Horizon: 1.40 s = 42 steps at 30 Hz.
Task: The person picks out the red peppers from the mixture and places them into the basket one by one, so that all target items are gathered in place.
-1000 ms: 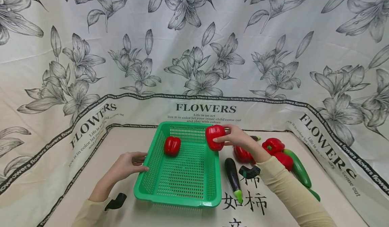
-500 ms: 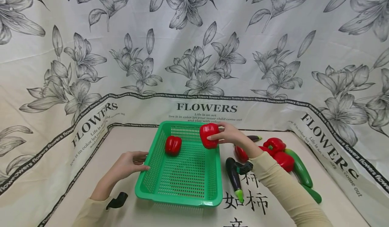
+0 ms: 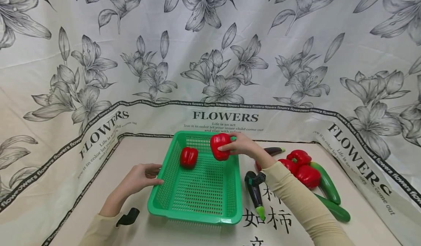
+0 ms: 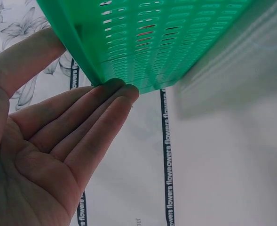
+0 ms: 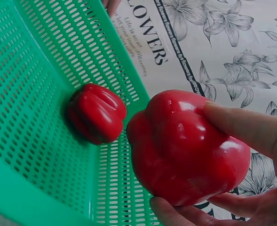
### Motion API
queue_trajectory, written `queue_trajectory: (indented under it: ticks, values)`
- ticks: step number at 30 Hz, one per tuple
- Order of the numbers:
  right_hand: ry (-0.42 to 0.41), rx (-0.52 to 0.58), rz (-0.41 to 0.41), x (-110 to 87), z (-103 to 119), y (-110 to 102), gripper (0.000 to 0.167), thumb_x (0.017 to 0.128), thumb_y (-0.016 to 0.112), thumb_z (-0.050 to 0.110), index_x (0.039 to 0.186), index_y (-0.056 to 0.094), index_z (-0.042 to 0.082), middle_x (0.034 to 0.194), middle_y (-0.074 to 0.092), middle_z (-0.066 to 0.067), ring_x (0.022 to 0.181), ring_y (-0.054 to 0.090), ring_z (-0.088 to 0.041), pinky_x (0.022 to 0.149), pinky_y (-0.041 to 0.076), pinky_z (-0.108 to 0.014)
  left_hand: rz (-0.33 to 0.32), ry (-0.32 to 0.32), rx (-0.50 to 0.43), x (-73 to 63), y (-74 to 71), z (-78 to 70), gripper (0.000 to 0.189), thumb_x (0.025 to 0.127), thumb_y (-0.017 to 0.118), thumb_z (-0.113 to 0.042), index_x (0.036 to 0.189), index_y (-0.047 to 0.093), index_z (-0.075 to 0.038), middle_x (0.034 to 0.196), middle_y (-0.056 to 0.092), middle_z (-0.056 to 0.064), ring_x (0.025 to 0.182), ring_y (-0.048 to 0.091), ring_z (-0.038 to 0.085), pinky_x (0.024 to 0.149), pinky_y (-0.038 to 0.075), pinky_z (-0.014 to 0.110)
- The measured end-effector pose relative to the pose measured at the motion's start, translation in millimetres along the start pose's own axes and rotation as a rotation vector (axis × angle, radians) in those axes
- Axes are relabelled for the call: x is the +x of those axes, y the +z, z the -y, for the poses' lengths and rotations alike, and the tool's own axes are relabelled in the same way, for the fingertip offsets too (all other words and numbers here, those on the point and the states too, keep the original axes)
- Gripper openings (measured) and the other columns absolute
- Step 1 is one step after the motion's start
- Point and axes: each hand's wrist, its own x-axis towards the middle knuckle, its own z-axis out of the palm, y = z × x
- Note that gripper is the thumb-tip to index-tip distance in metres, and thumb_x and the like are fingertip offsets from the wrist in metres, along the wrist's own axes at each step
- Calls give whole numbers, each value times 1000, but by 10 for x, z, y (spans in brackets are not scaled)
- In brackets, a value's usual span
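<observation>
My right hand (image 3: 242,144) holds a glossy red bell pepper (image 3: 218,147) between thumb and fingers, above the far right part of a green perforated basket (image 3: 197,218). In the right wrist view the held pepper (image 5: 187,146) fills the middle, thumb on one side, fingers on the other. Another red bell pepper (image 3: 188,157) lies inside the basket near its far left corner. At the basket's left side my left hand (image 3: 139,176) pinches the rim. The left wrist view puts its thumb at the rim and its fingertips (image 4: 126,92) against the outer wall.
Right of the basket lies an eggplant (image 3: 253,193); another dark eggplant (image 3: 273,151) shows behind the right forearm. Several red bell peppers (image 3: 308,176) sit farther right, beside two long green vegetables (image 3: 330,185). A flower-printed cloth (image 3: 227,120) rises behind the table.
My right hand has carried the bell pepper left, from the basket's right rim to over its inside. My left hand stays at the left rim.
</observation>
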Motion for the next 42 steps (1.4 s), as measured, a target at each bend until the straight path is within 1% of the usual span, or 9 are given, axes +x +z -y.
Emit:
queue_trajectory:
  ticks: [9,15,19,25,28,32,37,42]
  values:
    - [18,34,21,105,32,124,74,80,76,17,140,35,1,135,44,-22,109,59,-34,88,56,-42,5,22,0,2,-3,5,62,76,80,-26,127,57,1,116,66,17,103,66,29,81,58,37]
    - [47,97,28,179,15,186,76,79,76,14,141,33,0,135,44,-21,109,58,-34,88,56,-42,15,26,-13,-14,1,1,63,76,80,-27,127,56,2,116,66,17,102,66,29,81,58,36]
    - [51,110,31,228,-4,215,75,79,76,12,140,34,-1,134,45,-23,109,59,-35,87,56,-42,21,36,-14,-17,0,8,63,77,79,-28,127,56,2,116,66,18,102,66,30,80,59,36]
    - [60,152,51,289,-2,265,73,79,75,11,139,34,-2,134,46,-24,113,58,-37,91,54,-44,13,32,-11,-11,-8,5,61,77,79,-26,127,57,2,116,66,17,102,66,29,81,58,36]
    - [64,161,56,327,-12,288,73,80,75,12,139,35,-2,133,48,-24,112,59,-38,91,54,-44,10,40,2,-8,-16,3,61,77,79,-27,127,56,3,116,66,18,101,66,30,80,58,36]
    - [84,173,51,381,-38,315,75,79,76,12,140,35,0,133,48,-23,110,60,-37,94,52,-46,8,42,6,-5,-19,6,62,77,79,-28,127,56,2,116,66,18,101,67,29,80,59,35]
    - [112,189,60,443,-69,344,77,79,75,12,142,33,-1,134,46,-24,113,58,-38,98,48,-49,9,37,4,-7,-17,7,62,77,79,-28,127,56,2,116,66,17,101,67,29,80,58,35]
    - [134,194,61,500,-119,376,78,78,76,11,142,32,-2,135,45,-26,113,58,-40,98,48,-50,9,28,0,-9,-6,3,63,76,80,-28,127,57,2,117,66,17,102,66,29,81,58,36]
